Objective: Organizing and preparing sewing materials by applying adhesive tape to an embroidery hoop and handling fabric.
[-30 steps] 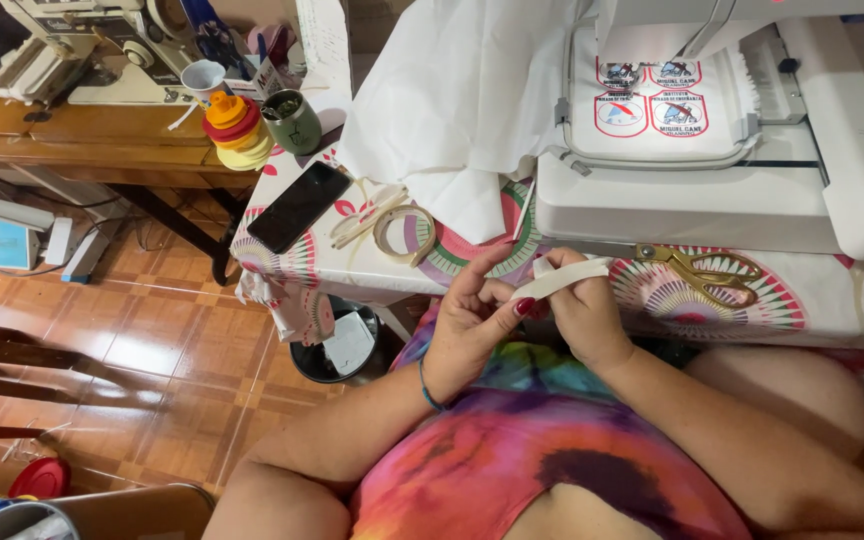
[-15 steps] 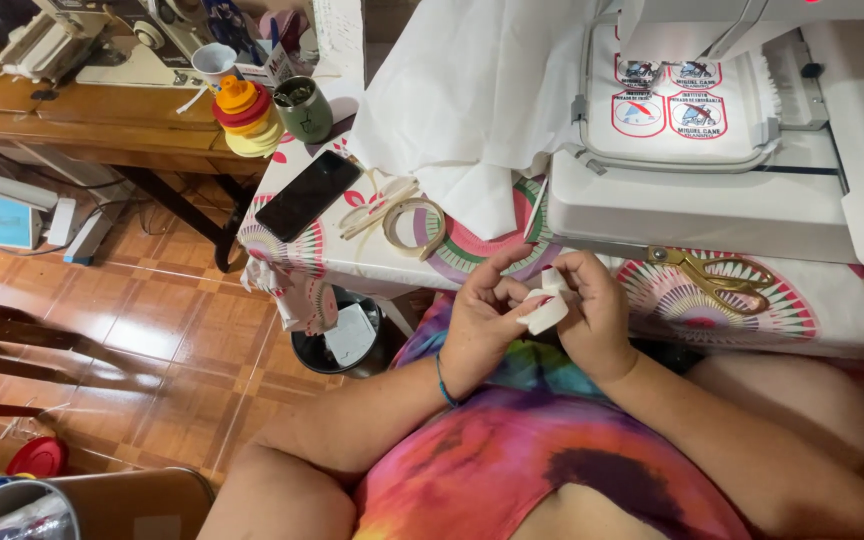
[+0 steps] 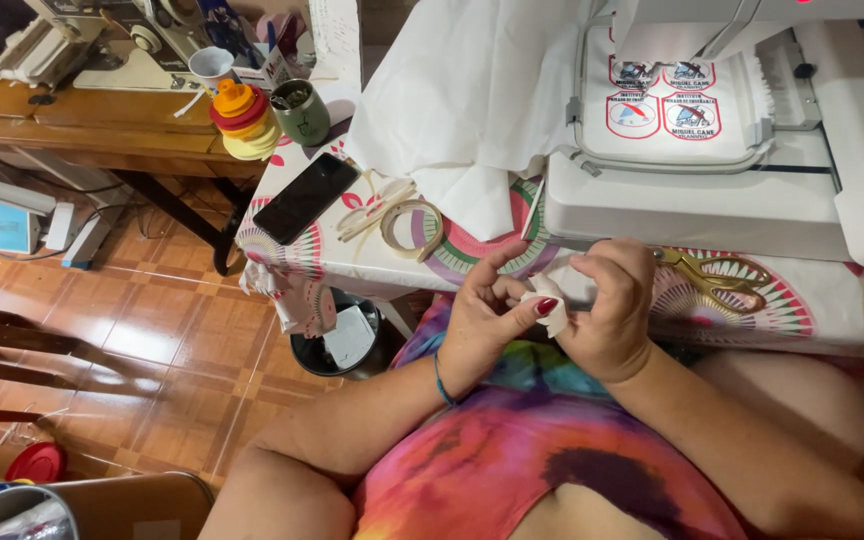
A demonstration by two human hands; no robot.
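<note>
My left hand point(image 3: 487, 310) and my right hand point(image 3: 610, 305) meet above my lap at the table's front edge. Together they pinch a small crumpled piece of pale masking tape point(image 3: 550, 310) between thumbs and fingers. A roll of masking tape point(image 3: 412, 229) lies on the patterned tablecloth point(image 3: 802, 300) a little to the left of my hands, with loose tape strips point(image 3: 372, 208) beside it. Gold-handled scissors point(image 3: 722, 272) rest just right of my right hand. Behind them stands a white embroidery machine point(image 3: 712, 200) with a hooped white fabric bearing badges point(image 3: 664, 102).
A black phone point(image 3: 305, 197) lies at the table's left end. A green mug point(image 3: 300, 112) and stacked coloured cones point(image 3: 237, 118) stand beyond it. White fabric point(image 3: 472, 90) drapes over the table. A black bin point(image 3: 340, 335) sits on the tiled floor below, a wooden desk point(image 3: 92, 120) at left.
The long tape strip stretched between my hands a second ago has been bunched into a small wad. My hands have drawn closer together. The view has shifted slightly.
</note>
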